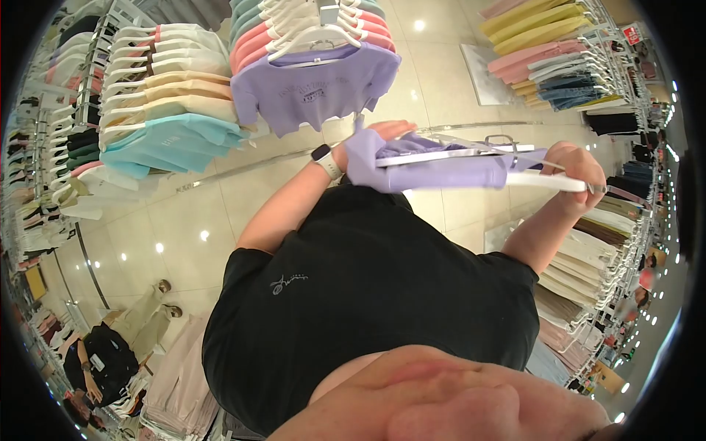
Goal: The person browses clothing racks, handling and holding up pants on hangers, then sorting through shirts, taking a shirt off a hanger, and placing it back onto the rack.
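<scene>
A lavender T-shirt (pixel 434 175) hangs bunched on a white hanger (pixel 544 181) in front of my chest, slightly blurred. My right hand (pixel 577 169) is closed around the bare right end of the hanger, where the fabric does not cover it. My left hand (pixel 391 131), with a pale-strapped smartwatch (pixel 325 159) on the wrist, is at the shirt's left end. Its fingers reach along the far side of the fabric, and the lower part of the hand is hidden by the cloth. A metal hook (pixel 501 138) shows above the shirt.
Ahead, a matching lavender T-shirt (pixel 316 88) hangs at the front of a rack of pink and teal tops. A turquoise top (pixel 173 143) fronts another rack on the left. Trousers (pixel 581 272) hang along the right. A person in black (pixel 103 360) is at the lower left.
</scene>
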A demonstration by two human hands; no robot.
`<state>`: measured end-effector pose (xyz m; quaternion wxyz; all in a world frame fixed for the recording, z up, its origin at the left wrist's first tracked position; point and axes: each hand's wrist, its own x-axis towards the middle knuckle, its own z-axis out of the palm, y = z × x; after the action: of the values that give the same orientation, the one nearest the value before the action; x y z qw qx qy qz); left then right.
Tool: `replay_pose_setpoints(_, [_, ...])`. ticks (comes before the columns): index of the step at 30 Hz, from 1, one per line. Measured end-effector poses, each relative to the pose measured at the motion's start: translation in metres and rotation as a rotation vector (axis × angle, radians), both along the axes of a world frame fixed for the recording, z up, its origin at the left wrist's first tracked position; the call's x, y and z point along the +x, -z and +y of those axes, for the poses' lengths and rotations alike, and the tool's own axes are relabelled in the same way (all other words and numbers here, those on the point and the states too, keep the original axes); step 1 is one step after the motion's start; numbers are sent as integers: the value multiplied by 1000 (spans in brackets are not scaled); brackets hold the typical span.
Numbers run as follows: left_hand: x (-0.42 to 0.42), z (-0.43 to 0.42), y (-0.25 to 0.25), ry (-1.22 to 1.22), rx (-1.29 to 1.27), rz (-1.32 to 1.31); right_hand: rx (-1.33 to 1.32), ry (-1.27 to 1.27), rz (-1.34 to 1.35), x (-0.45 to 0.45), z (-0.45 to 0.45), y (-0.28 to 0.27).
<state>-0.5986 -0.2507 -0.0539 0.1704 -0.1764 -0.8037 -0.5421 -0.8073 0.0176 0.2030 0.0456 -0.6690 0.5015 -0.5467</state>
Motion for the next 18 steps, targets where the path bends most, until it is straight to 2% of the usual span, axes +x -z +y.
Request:
replay_pose_setpoints(2, [13,14,-37,68,208,-316,8,-117,-46,-2,2,-3])
replay_pose_setpoints(3, [16,23,-43,-78,270,-190,30,-152,-72,-5,7,-3])
replay_pose_setpoints(5, [14,22,-33,42,383,-452,63,-359,-47,-23,10,-12])
replay_pose_setpoints(7, [13,17,-4,-63,26,-231,96,-509,-18,-49,24,-16])
replay_pose_setpoints(11, [30,9,2,-253,-7,-65,128,-547,-116,-68,43,-12])
replay_pose_setpoints(14, [43,-1,-17,-351,-129,-18,145,-616,-175,-73,44,-9])
replay_pose_setpoints(15, [44,-1,-22,-396,-137,109,136,-597,-180,-75,46,-7])
replay_pose_setpoints(18, [56,-4,-41,-428,-286,162,105,-544,-190,-89,58,1])
